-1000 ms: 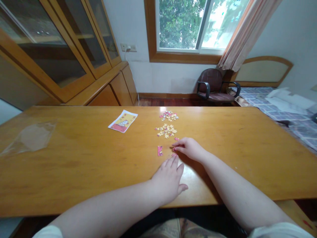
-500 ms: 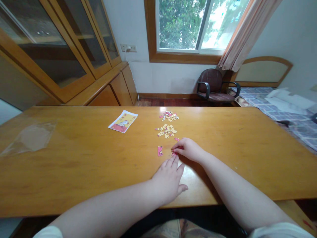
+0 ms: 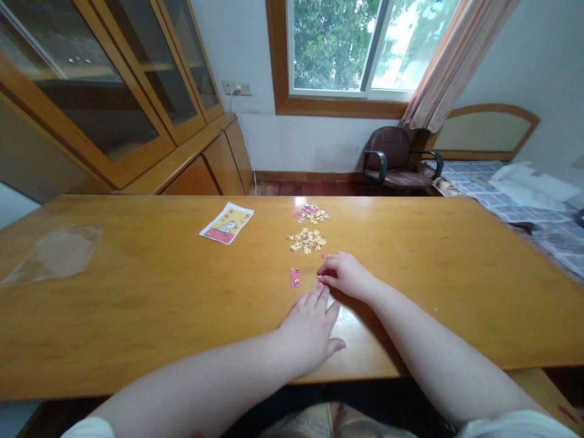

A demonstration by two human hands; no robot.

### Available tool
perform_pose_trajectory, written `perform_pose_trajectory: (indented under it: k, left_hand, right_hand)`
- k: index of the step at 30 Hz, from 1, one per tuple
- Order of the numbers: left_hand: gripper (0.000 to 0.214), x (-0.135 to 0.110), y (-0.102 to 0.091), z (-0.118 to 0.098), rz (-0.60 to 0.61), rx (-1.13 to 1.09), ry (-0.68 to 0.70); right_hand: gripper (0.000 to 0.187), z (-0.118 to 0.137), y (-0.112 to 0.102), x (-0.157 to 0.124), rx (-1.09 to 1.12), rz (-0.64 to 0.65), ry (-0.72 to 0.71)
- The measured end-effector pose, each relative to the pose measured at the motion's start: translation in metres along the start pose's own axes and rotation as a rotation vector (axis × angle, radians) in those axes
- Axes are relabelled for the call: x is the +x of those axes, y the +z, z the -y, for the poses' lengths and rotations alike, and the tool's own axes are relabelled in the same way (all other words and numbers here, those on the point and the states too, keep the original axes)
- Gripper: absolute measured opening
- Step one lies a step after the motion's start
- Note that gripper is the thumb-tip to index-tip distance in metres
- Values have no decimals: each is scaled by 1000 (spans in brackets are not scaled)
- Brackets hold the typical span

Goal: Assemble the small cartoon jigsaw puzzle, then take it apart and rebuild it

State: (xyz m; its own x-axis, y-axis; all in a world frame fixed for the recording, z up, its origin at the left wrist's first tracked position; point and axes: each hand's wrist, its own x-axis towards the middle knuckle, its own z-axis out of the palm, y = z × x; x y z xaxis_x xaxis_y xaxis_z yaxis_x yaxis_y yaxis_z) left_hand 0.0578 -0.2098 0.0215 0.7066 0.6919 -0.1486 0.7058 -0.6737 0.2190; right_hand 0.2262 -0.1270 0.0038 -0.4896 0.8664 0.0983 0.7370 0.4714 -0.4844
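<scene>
On the wooden table, my right hand (image 3: 347, 275) has its fingers bent over small pink jigsaw puzzle pieces (image 3: 320, 280), thumb and fingertips closed on them. Fingers spread, my left hand (image 3: 310, 328) lies palm down, its fingertips touching the near edge of those pieces. Left of them sits a small joined pink puzzle section (image 3: 294, 278). A single pink piece (image 3: 325, 256) lies just beyond my right fingers. Farther off are a pile of mostly yellow pieces (image 3: 307, 241) and a second, mixed pile of pink, white and yellow pieces (image 3: 312, 213).
A picture card (image 3: 227, 223) with a white animal on yellow and pink lies left of the piles. A clear plastic bag (image 3: 59, 252) rests at the table's left end. Beyond the table (image 3: 182, 328) stand a glass-door cabinet (image 3: 137, 121), an armchair (image 3: 392, 152) and a bed (image 3: 511, 182).
The fingers of my right hand have shifted slightly, showing more of the pink pieces under them. My left hand has stayed nearly still.
</scene>
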Motion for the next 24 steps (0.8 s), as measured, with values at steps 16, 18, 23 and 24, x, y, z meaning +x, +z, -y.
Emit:
perform_pose_trajectory:
  k: [16,18,23,24]
  left_hand:
    - [70,-3,-3,1,0,-54,-9]
    - [69,-3,-1,3,0,-61,-11]
    - [68,-1,4,7,-9,-74,5]
    - [68,-1,4,7,-10,-76,5]
  right_hand:
    - [17,-8,-21,0,-86,-128,283]
    - [17,-13,-26,1,-156,-156,365]
    - [19,-19,-30,0,-267,-109,402]
    - [19,-19,-29,-1,-278,-100,399]
